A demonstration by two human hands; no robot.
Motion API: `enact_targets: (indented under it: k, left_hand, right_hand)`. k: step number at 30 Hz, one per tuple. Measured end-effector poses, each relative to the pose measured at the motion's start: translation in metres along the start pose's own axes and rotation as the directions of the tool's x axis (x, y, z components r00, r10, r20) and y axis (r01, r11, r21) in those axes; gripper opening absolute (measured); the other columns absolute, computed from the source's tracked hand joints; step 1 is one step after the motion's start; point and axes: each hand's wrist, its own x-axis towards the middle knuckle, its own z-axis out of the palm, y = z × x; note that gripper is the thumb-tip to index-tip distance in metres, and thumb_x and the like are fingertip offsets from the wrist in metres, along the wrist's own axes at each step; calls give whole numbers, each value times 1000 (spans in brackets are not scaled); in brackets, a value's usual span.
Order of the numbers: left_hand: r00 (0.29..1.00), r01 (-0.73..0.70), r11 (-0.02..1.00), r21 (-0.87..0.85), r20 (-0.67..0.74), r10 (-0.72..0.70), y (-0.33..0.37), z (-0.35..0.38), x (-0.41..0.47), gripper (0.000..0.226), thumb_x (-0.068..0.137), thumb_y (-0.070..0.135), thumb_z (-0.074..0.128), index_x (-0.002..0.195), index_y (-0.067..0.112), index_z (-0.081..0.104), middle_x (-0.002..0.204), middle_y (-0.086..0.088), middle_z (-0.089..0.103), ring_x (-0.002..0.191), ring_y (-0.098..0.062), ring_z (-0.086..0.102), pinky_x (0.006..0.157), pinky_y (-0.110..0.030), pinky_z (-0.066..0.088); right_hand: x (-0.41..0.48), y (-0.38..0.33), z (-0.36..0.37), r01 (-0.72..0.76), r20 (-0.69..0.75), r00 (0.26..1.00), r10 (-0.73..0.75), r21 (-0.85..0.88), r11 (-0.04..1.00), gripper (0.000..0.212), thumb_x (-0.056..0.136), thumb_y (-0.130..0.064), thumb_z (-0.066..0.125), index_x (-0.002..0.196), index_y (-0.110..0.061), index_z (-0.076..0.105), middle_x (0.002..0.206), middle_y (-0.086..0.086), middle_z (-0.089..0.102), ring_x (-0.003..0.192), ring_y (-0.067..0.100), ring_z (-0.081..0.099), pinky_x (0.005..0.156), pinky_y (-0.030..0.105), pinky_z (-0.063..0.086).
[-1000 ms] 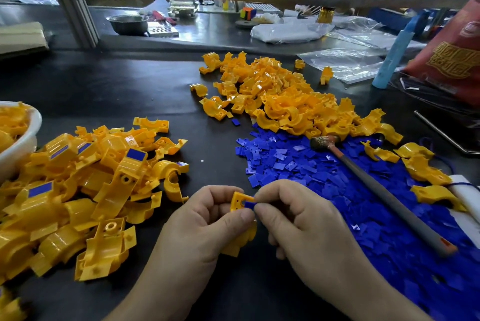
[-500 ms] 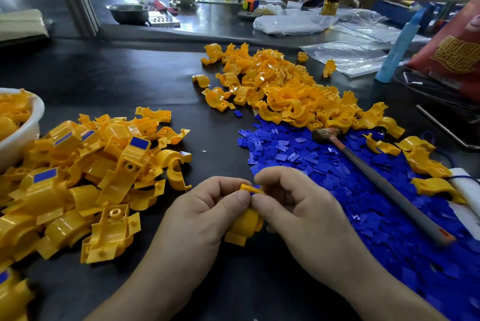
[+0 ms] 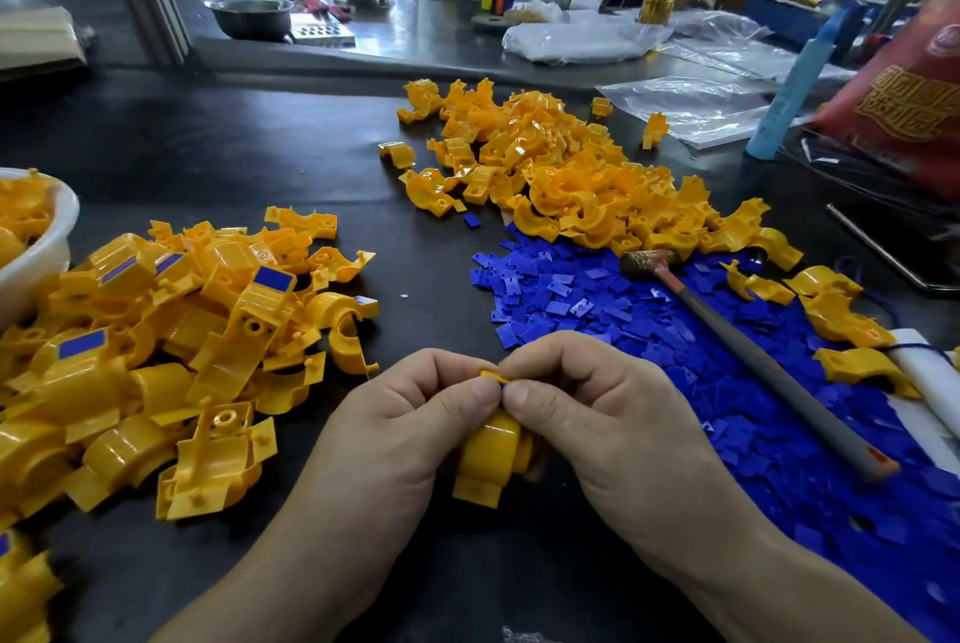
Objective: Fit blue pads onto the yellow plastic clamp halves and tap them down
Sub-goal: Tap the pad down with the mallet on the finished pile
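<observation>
My left hand (image 3: 400, 429) and my right hand (image 3: 597, 419) meet over the dark table near its front, both gripping one yellow clamp half (image 3: 491, 455). The thumbs press together on its top edge, where only a sliver of a blue pad shows. Loose blue pads (image 3: 675, 356) spread in a wide heap to the right. A small hammer (image 3: 753, 361) lies across that heap, head toward the far side. Bare yellow clamp halves (image 3: 561, 169) are piled behind the pads. Clamp halves with blue pads fitted (image 3: 171, 341) lie heaped at the left.
A white tub (image 3: 52, 247) of yellow parts stands at the left edge. A few yellow halves (image 3: 841, 320) lie at the right by a white roll. A light blue bottle (image 3: 789, 91), clear plastic bags and a red bag sit at the far right. A person sits beyond the rail.
The clamp half has been turned in my hands so its curved back faces me. The blue pad, plainly seen between the fingers a second ago, is now almost hidden under both thumbs.
</observation>
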Motion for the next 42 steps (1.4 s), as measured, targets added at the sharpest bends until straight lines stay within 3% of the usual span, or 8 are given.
enact_targets:
  k: [10, 14, 18, 21, 24, 28, 36, 42]
  left_hand:
    - [1000, -3, 1000, -7, 1, 3, 1, 0, -3, 31, 68, 43, 69, 92, 25, 75, 90, -13, 76, 82, -31, 75, 69, -39, 58]
    - [999, 42, 995, 86, -33, -39, 4, 0, 0, 20, 75, 40, 67, 91, 32, 75, 88, -1, 77, 78, -16, 75, 60, -23, 57]
    - [970, 33, 811, 583, -213, 114, -4, -10, 9, 9, 91, 41, 61, 90, 41, 70, 83, 29, 67, 81, 12, 60, 59, -20, 53]
    - [958, -8, 674, 738, -188, 217, -7, -16, 13, 25, 94, 44, 53, 113, 39, 67, 88, 31, 59, 85, 18, 52, 72, -11, 41]
    - [962, -11, 487, 873, -123, 243, -9, -18, 15, 58, 90, 61, 44, 139, 30, 51, 115, 21, 55, 103, 7, 48, 86, -17, 42]
    - [964, 102, 229, 968, -153, 218, -10, -19, 14, 80, 81, 73, 50, 147, 30, 35, 143, 11, 45, 132, -11, 40, 107, -32, 41]
    - [954, 66, 153, 986, -107, 279, -9, -18, 11, 53, 87, 64, 52, 132, 37, 48, 124, 14, 51, 116, -8, 45, 91, -25, 44]
    - [940, 56, 149, 987, -102, 325, -13, -19, 14, 50, 88, 62, 52, 131, 36, 51, 121, 12, 54, 114, -10, 47, 88, -26, 46]
  right_hand:
    - [-3, -4, 3, 55, -37, 998, -57, -44, 998, 5, 85, -26, 64, 89, -27, 68, 75, 0, 66, 61, 11, 62, 54, 25, 53]
    - [-3, -9, -1, 26, -14, 999, -31, -293, 956, 8, 91, -33, 58, 96, -34, 64, 84, -6, 64, 71, 7, 63, 60, 24, 55]
    - [0, -17, -39, -83, -162, 985, -55, -733, 675, 39, 80, -56, 45, 116, -43, 54, 95, -22, 52, 87, -5, 52, 68, 18, 45]
    - [3, -22, -83, -236, -293, 951, -103, -898, 370, 41, 85, -50, 49, 122, -33, 55, 109, -12, 55, 98, 7, 50, 74, 28, 41]
    - [0, -16, -119, -405, -413, 910, -39, -905, 128, 44, 89, -47, 53, 128, -28, 52, 122, 2, 55, 114, 24, 48, 84, 38, 43]
    - [-9, -1, -142, -447, -456, 884, 104, -889, -95, 49, 90, -50, 49, 134, -29, 41, 125, 1, 55, 111, 24, 54, 81, 36, 45]
    - [-10, 13, -145, -437, -436, 889, 141, -899, -25, 26, 92, -33, 46, 117, -27, 51, 91, -1, 54, 81, 19, 54, 63, 32, 44]
    - [-36, -19, -110, -432, -460, 882, 102, -702, 567, 10, 93, -36, 42, 99, -40, 49, 63, 2, 59, 52, 22, 60, 48, 40, 49]
